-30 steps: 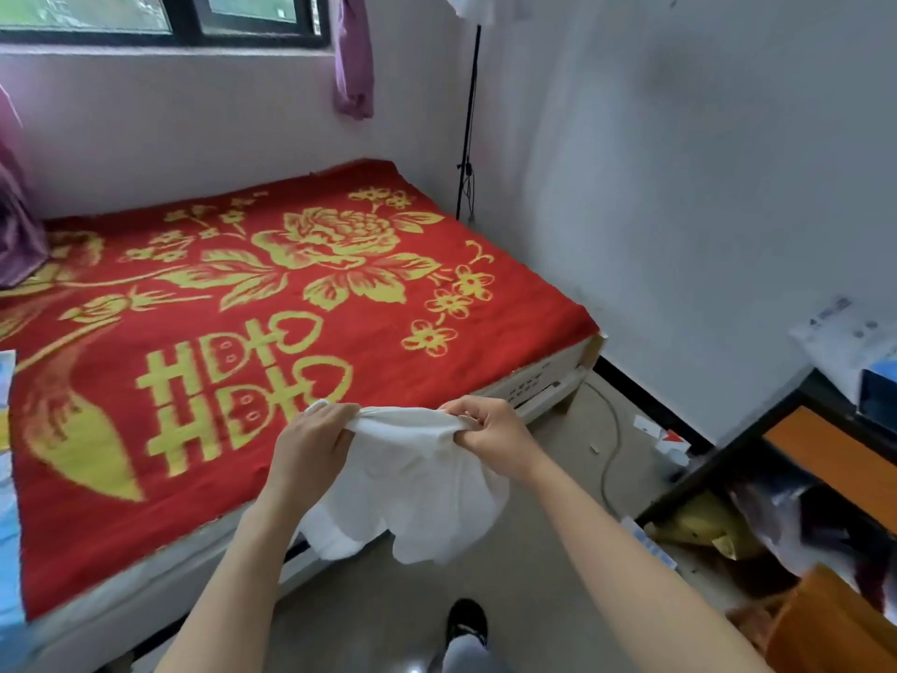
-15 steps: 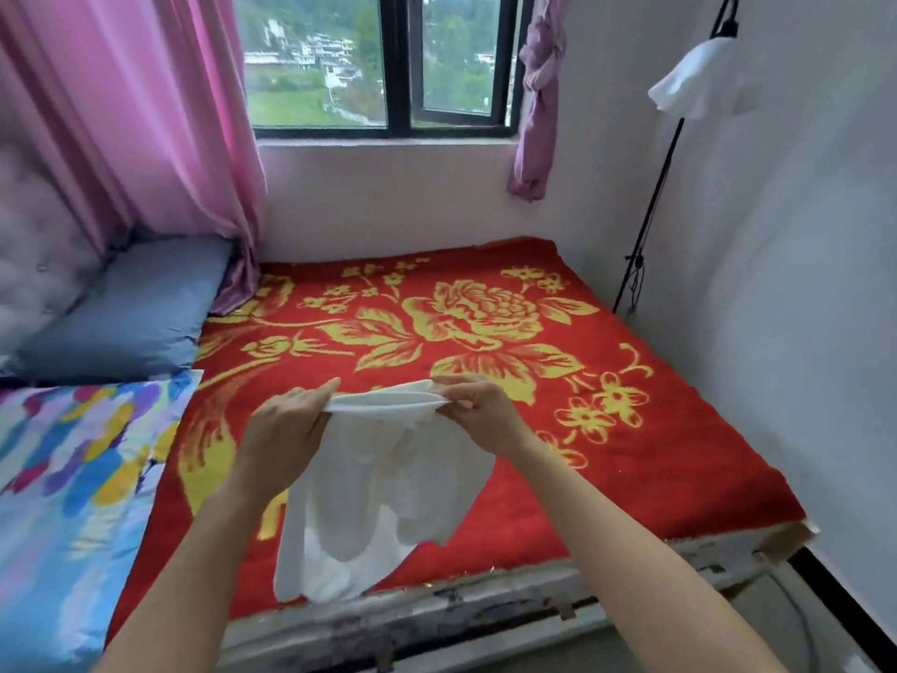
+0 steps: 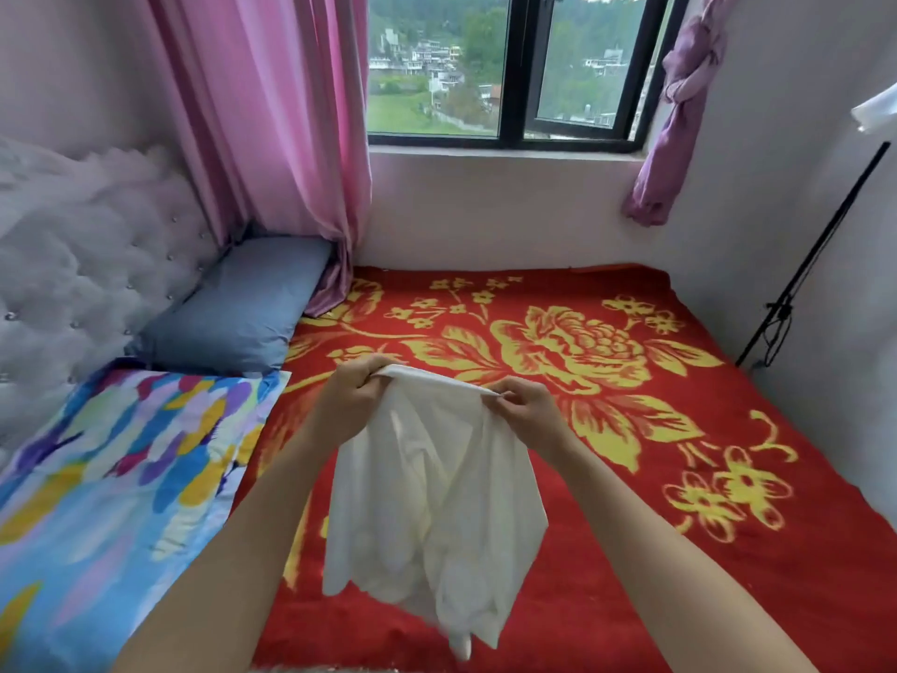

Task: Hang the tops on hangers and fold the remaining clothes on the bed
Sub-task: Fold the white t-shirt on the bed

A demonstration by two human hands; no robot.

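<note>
here, both hands are raised in front of the person, a little apart, each clamped on the top edge of a white garment (image 3: 432,517). the left hand (image 3: 357,400) bunches one end of that edge in curled fingers, and the right hand (image 3: 526,415) pinches the other end between thumb and fingertips, so the hem runs taut and nearly straight between them. below the hands the cloth is thin, soft and slightly sheer. it falls in loose vertical folds between the two forearms and ends in an uneven, scalloped lower edge, with one narrow point hanging lowest. whether that point touches the bed cannot be told. under and beyond the hands spreads a red blanket (image 3: 631,527) with a plush, fuzzy pile and big yellow flowers and leaves woven in. left of the left hand lies a smooth quilt (image 3: 111,478) printed in blue, yellow and purple brush-like dabs. beyond the quilt a plump grey-blue pillow (image 3: 238,313) leans on a pale, button-tufted headboard (image 3: 73,264). past the pillow, a glossy pink curtain (image 3: 272,128) hangs in long pleats. straight ahead of the hands is a dark-framed window (image 3: 514,65), and on the window's right side a purple curtain (image 3: 674,123) is tied in a knot. far to the right of the right hand, a thin black stand (image 3: 815,255) slants up the white wall.
</note>
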